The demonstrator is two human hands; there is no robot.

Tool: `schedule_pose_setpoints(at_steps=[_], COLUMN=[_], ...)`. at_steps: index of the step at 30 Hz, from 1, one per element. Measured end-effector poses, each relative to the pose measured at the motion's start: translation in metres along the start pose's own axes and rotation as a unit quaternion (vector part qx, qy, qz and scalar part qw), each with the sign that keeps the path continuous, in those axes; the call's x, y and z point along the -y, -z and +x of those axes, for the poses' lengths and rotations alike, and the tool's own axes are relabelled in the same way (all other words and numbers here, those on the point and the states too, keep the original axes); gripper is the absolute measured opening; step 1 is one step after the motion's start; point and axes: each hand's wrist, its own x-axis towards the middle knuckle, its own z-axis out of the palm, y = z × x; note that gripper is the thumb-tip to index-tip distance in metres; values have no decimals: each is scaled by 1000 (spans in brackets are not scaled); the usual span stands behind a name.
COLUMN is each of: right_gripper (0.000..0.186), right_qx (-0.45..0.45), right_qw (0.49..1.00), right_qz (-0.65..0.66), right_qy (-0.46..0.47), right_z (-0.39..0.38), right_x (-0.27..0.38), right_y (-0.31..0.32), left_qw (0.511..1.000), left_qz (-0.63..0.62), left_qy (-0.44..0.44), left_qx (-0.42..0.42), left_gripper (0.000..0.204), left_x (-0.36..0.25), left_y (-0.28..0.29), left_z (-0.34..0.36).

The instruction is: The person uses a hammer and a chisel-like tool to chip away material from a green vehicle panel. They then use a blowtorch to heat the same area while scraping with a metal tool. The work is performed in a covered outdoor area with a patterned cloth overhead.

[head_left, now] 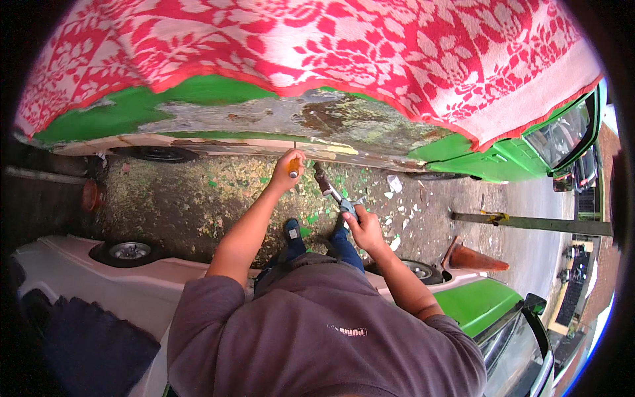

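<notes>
My left hand [284, 173] is closed round the amber handle of a screwdriver [294, 168]. Its thin shaft reaches the lower edge of the green car's side panel [357, 122], where paint is stripped to grey and rusty brown. In my right hand [366, 231] is a blow torch [336, 195] with a grey-blue grip, a bright metal neck and a rusty cylindrical nozzle. The nozzle points up and left, just below the panel and right of my left hand. I cannot see any flame.
A red and white floral cloth [370, 53] drapes over the green car. Behind me stands a pale and green car [165, 281] with dark fabric [92, 344] on it. Paint chips litter the ground [178, 198]. An orange cone [473, 257] and a post [536, 223] lie right.
</notes>
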Motion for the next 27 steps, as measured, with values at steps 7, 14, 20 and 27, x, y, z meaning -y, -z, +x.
schedule_pose_setpoints(at_steps=[7,14,20,27], right_gripper=[44,46,47,46], right_qx=[15,15,62,161], right_qw=[999,996,988,967], right_qz=[-30,-58,-65,-46], right_qy=[11,63,123,192], right_z=[-4,11,45,101], right_x=[15,30,39,40], right_y=[-12,-18,-25,-31], left_qw=[998,990,970,923], left_qz=[5,-1,17,51], left_qy=[-28,47,88,130], left_qx=[-47,-133,-224,-360], left_gripper=[24,22,25,24], left_x=[-20,-39,-46,-60], left_y=[51,89,110,101], left_z=[-54,-110,-154,-188])
